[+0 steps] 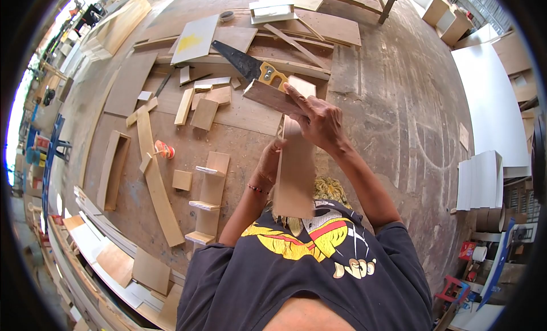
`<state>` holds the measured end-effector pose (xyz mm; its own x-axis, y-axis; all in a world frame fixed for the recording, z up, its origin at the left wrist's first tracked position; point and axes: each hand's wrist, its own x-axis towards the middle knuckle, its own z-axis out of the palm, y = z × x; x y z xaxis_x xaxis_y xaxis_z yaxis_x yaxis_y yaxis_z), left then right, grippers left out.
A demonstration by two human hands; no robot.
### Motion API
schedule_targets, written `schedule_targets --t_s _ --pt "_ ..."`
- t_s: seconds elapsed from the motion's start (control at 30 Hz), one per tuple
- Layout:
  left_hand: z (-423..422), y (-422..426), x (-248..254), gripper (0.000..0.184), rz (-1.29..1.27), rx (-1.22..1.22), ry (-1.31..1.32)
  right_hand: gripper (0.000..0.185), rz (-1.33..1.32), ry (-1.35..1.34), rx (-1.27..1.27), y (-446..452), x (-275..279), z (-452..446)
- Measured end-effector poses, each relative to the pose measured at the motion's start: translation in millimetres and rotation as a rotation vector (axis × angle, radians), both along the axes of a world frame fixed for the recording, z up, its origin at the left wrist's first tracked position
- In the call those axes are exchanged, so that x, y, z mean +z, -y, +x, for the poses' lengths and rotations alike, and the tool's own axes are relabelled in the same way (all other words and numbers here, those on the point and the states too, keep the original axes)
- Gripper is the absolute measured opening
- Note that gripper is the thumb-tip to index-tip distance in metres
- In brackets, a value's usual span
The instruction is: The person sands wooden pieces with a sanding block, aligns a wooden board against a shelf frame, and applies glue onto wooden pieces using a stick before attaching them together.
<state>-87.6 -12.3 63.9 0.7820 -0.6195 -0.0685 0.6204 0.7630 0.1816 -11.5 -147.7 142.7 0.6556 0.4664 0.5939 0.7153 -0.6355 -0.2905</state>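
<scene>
A light-brown wooden board [295,177] stands close in front of my body, its lower end near my shirt. My left hand [271,159] is closed around the board's left edge, its fingers partly hidden. With my right hand [322,121] I grip a short, dark-faced wood piece [272,98] just above the board's top end, index finger stretched along it. Whether the two pieces touch, I cannot tell. Just beyond the dark piece is a handsaw [245,63] with a dark blade and a yellowish wooden handle, which partly shows behind it.
Left of me are a notched wooden piece [211,188], a long plank [152,177], a small square block [182,180], a red-and-white tub [164,149] and a narrow box [113,170]. Several offcuts lie ahead. White panels [490,108] stand at the right, a workbench [370,1] at the back.
</scene>
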Motion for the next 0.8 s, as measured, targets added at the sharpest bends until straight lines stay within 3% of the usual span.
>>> schedule_targets --t_s 0.03,0.1,0.17,0.23,0.27,0.4,0.47,0.57,0.6,0.67,0.7,0.77,0.8 --pt "0.5 -0.8 -7.9 0.046 0.000 0.000 0.000 0.073 0.000 0.000 0.000 0.3 -0.2 0.9" --pt "2.6 -4.2 -22.4 0.034 0.321 0.139 -0.085 0.072 0.048 0.035 -0.019 2.7 -0.5 5.5" --pt "4.7 -11.8 -21.3 0.028 0.178 0.126 -0.091 0.073 0.033 -0.006 -0.042 14.2 -2.0 18.7" --pt "6.8 -18.8 -6.5 0.020 0.281 0.211 0.021 0.073 0.132 -0.130 -0.020 25.4 11.2 26.9" --pt "9.0 -31.4 -17.0 0.020 0.322 0.171 0.150 0.074 0.068 -0.215 -0.044 30.0 13.5 30.8" --pt "25.8 -38.3 -41.3 0.024 0.483 0.218 0.259 0.076 0.071 -0.367 -0.027 31.7 6.8 37.4" --pt "27.8 -21.2 -20.4 0.020 0.503 0.480 0.051 0.075 0.091 -0.330 -0.003 27.6 3.4 31.9" --pt "28.8 -6.1 -0.7 0.017 0.612 0.646 -0.037 0.074 0.103 -0.270 0.044 24.3 2.7 29.0" --pt "33.9 -12.9 -13.6 0.017 0.612 0.648 -0.038 0.074 0.032 -0.281 0.064 24.8 7.8 25.2" --pt "47.8 -32.8 -49.9 0.021 0.921 0.580 -0.019 0.073 -0.039 -0.292 0.085 26.3 8.4 15.7" --pt "47.8 -32.3 -46.3 0.021 0.921 0.582 -0.023 0.073 -0.113 -0.289 0.123 28.2 6.1 7.6" --pt "50.0 -31.0 -31.9 0.022 0.548 0.698 -0.118 0.073 -0.188 -0.276 0.169 29.8 5.3 -6.6" --pt "49.8 -39.7 -24.3 0.023 0.561 0.637 -0.086 0.074 -0.145 -0.275 0.225 30.1 6.6 -13.6"
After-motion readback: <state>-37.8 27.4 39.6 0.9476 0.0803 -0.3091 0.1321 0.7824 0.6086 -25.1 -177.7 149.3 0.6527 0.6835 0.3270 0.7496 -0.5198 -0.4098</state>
